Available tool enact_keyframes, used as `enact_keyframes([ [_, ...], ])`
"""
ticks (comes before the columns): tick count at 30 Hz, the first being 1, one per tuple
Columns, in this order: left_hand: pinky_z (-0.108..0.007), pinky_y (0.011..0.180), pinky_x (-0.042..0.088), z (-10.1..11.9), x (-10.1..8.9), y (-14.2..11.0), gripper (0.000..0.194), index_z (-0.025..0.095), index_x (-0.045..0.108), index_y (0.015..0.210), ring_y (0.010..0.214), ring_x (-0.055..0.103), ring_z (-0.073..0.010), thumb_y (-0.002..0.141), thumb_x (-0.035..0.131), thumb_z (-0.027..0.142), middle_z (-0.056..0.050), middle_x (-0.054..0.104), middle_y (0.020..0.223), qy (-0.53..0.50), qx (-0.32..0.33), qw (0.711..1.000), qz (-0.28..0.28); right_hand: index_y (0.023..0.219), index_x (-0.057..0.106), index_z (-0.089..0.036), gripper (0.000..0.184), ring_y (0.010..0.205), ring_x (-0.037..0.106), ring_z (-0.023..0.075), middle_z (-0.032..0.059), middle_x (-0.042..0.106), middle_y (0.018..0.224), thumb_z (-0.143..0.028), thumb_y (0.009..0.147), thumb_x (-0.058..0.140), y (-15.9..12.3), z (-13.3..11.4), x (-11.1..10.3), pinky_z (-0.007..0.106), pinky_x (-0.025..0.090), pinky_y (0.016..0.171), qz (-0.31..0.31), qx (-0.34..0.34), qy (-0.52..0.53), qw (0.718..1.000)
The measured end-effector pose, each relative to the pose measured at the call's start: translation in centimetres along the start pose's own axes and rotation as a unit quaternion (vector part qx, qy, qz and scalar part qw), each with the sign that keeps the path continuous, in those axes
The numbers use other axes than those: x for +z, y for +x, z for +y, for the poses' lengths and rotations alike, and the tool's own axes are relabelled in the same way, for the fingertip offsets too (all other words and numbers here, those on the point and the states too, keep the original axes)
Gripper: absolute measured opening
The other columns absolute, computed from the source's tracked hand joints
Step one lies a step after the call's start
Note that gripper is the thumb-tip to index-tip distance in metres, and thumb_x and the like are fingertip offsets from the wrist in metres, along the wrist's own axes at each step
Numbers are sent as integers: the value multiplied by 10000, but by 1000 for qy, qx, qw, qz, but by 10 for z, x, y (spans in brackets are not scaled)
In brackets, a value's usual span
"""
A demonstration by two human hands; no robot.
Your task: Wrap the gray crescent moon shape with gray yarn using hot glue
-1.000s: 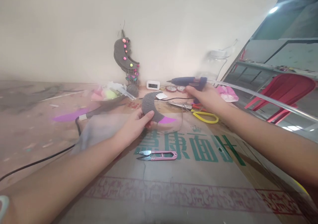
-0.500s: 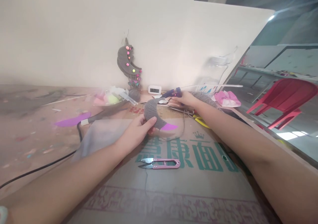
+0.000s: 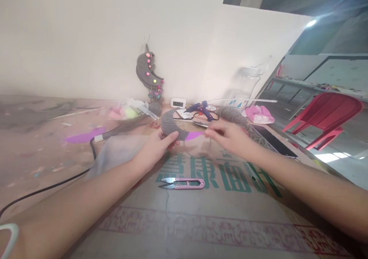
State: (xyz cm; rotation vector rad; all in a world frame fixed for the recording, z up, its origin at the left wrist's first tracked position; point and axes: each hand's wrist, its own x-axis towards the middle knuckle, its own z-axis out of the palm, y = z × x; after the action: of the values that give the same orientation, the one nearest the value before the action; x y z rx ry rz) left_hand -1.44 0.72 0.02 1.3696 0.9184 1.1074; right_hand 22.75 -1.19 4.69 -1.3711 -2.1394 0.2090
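Observation:
My left hand (image 3: 162, 142) grips a crescent (image 3: 170, 125) wound with grey yarn, thumb on top. Its bare purple tip (image 3: 194, 135) points right. Beside that tip, my right hand (image 3: 225, 133) is closed in a pinch on a grey yarn strand (image 3: 211, 141), which is thin and partly blurred. Behind the hands lies a blue glue gun (image 3: 200, 109), touched by neither. Pink thread snips (image 3: 188, 183) rest on the printed sheet (image 3: 138, 197), blades toward the left.
A decorated grey moon (image 3: 143, 69) hangs on the wall above a small white clock (image 3: 178, 103). Grey yarn (image 3: 234, 115), a pink bag (image 3: 259, 114) and a dark phone (image 3: 274, 141) lie to the right. A purple piece (image 3: 85, 135) and black cable (image 3: 48, 188) are left.
My right hand has let go of the glue gun and come nearer, to the yarn by the purple tip. The crescent in my left hand has shifted slightly left and tilted.

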Motion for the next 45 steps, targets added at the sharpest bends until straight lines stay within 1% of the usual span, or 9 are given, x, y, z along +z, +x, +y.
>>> enact_keyframes([
  [2,-238,586,384,-1,-1,0,336,170,581,839,597,516,-101,787,705,478,12,653,726,-8,4,1000,-1,986,731,-226,263,627,551,146,13,698,802,-427,906,580,-12,-18,14,273,399,587,-73,22,33,997],
  [5,-235,594,392,-2,-2,0,330,168,580,859,605,513,-97,807,690,475,16,650,733,-7,12,1000,-9,1169,673,-228,357,600,525,120,16,706,922,-421,870,639,-20,-34,35,257,393,563,-134,21,70,988],
  [9,-241,597,407,-2,-2,1,320,174,570,872,611,533,-111,810,682,467,24,636,701,23,17,1000,-10,1025,686,-221,192,640,562,137,-3,679,783,-325,927,559,-24,-40,48,255,406,590,-179,16,99,979],
  [12,-252,601,415,-3,-1,1,280,182,565,843,618,552,-128,822,660,444,22,630,690,64,25,998,-7,910,687,-213,242,704,594,148,11,691,791,-316,977,478,-25,-39,42,264,412,643,-146,-35,72,986],
  [16,-257,579,392,-3,-1,0,242,183,569,766,595,529,-138,838,621,408,22,594,633,123,32,992,-26,924,701,-206,237,706,586,145,20,699,805,-331,976,507,-24,-31,30,266,408,661,-45,-87,32,995],
  [21,-256,597,400,-3,-1,-2,242,183,557,809,621,530,-141,840,617,415,18,611,665,108,8,994,-28,846,692,-193,170,681,578,137,19,694,784,-313,918,596,-14,-12,28,250,420,616,41,-37,89,994],
  [29,-246,594,389,-3,-1,-1,243,179,535,785,609,510,-123,856,604,400,32,577,644,108,2,993,-44,806,668,-192,165,628,547,134,3,661,738,-338,860,614,-9,6,41,261,431,584,9,69,174,982],
  [41,-236,557,386,2,0,-4,246,180,538,841,600,526,-112,855,624,410,40,600,671,118,-24,988,-93,796,652,-185,177,602,527,128,3,645,723,-348,856,615,-10,3,43,266,428,570,5,75,200,977],
  [45,-239,585,396,4,-1,-5,257,175,546,831,613,524,-111,847,632,416,39,597,667,109,-28,989,-94,933,706,-185,222,862,652,190,63,724,952,-334,918,543,-10,5,42,330,505,789,17,38,165,985],
])
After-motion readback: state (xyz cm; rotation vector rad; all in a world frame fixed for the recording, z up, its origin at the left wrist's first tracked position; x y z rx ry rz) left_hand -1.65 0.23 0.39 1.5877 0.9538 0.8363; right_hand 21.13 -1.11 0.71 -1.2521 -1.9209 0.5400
